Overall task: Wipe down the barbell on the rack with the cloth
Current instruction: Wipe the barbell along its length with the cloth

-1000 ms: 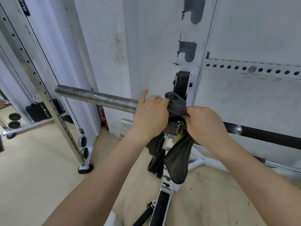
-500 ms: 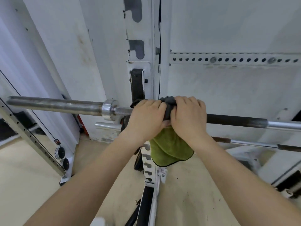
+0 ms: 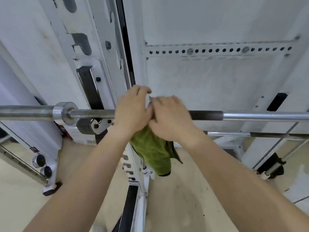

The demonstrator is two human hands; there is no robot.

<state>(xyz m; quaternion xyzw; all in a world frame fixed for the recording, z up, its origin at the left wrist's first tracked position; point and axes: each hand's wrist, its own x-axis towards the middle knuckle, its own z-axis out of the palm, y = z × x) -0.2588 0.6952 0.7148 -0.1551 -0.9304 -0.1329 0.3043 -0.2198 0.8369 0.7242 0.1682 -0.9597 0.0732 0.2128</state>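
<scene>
Left hand (image 3: 133, 109) and right hand (image 3: 168, 117) side by side, both clamped on cloth (image 3: 151, 148) wrapped over bar (image 3: 250, 116), just right of collar (image 3: 64, 113). Wiping under way; bar right of the collar apparently mostly unwiped.

There are two hands, a left hand (image 3: 133, 111) and a right hand (image 3: 168, 118). There is one green cloth (image 3: 152, 148), two long bars, the barbell (image 3: 250, 116) and a thinner bar (image 3: 250, 134).
</scene>
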